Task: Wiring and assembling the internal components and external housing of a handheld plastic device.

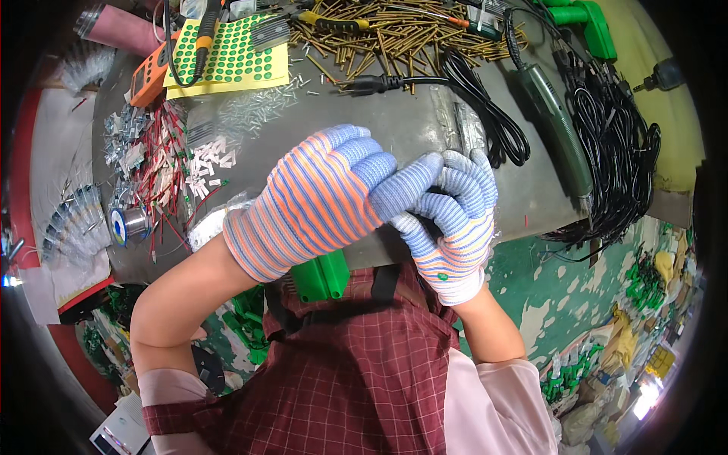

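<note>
My left hand (pixel 326 189), in a striped knit glove, is over the near part of the dark table, back upward. Its fingers are curled, with the index finger reaching across to my right hand (pixel 455 216). The right hand wears a matching glove with a small green dot sticker (pixel 442 277) near the cuff. Its fingers and thumb bend inward close to the left fingertips; whatever lies between them is hidden. A green plastic housing (pixel 322 277) shows below my left wrist at the table's near edge, partly covered; whether the left hand touches it I cannot tell.
Green dot stickers on a yellow sheet (pixel 235 53), brass-coloured rods (pixel 402 30) and small screws (pixel 262 102) lie at the back. Red-wired parts (pixel 163 152) and a solder spool (pixel 130 225) are left. A dark electric screwdriver (pixel 553 121) and black cables (pixel 614 144) lie right.
</note>
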The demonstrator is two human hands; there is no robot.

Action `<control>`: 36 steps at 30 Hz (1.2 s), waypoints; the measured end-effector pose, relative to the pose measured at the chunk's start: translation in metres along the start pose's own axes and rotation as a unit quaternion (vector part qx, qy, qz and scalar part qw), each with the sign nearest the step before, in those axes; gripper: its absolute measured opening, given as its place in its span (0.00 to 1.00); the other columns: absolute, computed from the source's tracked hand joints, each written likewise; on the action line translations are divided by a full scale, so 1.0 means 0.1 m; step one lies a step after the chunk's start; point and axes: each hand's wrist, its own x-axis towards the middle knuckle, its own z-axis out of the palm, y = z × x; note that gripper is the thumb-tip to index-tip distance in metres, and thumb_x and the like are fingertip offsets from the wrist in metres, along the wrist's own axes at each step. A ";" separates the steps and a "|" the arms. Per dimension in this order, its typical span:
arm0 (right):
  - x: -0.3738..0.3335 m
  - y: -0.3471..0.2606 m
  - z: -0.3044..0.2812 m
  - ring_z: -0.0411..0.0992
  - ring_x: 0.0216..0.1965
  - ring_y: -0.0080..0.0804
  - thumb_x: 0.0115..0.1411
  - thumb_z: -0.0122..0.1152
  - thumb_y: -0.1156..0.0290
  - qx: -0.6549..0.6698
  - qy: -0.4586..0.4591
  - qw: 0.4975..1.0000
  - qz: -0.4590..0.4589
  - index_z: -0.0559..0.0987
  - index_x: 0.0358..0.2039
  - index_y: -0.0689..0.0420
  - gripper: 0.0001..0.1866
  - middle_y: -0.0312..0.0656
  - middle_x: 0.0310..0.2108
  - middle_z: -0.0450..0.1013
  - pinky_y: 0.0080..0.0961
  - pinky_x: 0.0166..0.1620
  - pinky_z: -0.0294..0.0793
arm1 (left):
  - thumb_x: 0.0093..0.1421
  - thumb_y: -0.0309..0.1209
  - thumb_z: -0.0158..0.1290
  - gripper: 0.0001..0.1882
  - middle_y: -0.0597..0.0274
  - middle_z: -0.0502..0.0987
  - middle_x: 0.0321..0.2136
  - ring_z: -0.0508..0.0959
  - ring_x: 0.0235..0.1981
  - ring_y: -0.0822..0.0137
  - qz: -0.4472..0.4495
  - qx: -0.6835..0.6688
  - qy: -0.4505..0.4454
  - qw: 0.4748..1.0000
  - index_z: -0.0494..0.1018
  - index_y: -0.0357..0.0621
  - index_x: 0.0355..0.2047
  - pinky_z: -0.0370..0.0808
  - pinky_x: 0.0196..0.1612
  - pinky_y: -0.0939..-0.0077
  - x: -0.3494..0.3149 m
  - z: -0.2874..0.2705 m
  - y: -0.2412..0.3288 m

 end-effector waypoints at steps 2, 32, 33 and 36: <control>-0.04 0.00 0.00 0.70 0.48 0.45 0.43 0.74 0.60 0.014 -0.032 0.999 0.029 0.81 0.31 0.47 0.14 0.36 0.39 0.75 0.50 0.59 0.61 | 0.53 0.29 0.53 0.25 0.61 0.79 0.33 0.79 0.37 0.58 0.016 -0.007 0.000 1.000 0.72 0.45 0.55 0.77 0.48 0.62 0.02 -0.02 -0.01; -0.04 -0.08 -0.04 0.71 0.49 0.43 0.45 0.71 0.70 -0.081 -0.039 0.993 -0.079 0.80 0.35 0.46 0.15 0.39 0.46 0.75 0.48 0.60 0.64 | 0.53 0.24 0.54 0.15 0.55 0.77 0.38 0.77 0.42 0.53 -0.136 0.095 -0.011 0.986 0.77 0.50 0.43 0.74 0.44 0.58 0.49 0.15 -0.97; -0.07 -0.05 -0.04 0.71 0.49 0.44 0.45 0.71 0.70 -0.105 -0.057 0.989 -0.089 0.79 0.36 0.45 0.16 0.39 0.46 0.75 0.49 0.59 0.65 | 0.53 0.25 0.54 0.16 0.55 0.77 0.39 0.77 0.43 0.52 -0.115 0.147 -0.067 0.980 0.77 0.52 0.43 0.74 0.44 0.57 0.58 0.22 -1.01; 0.00 -0.04 -0.12 0.72 0.47 0.44 0.44 0.72 0.70 -0.089 -0.060 0.991 -0.079 0.80 0.36 0.49 0.16 0.40 0.44 0.75 0.48 0.57 0.66 | 0.53 0.26 0.53 0.14 0.55 0.76 0.39 0.77 0.43 0.52 -0.076 0.176 -0.064 0.979 0.77 0.53 0.42 0.74 0.45 0.57 0.66 0.35 -1.09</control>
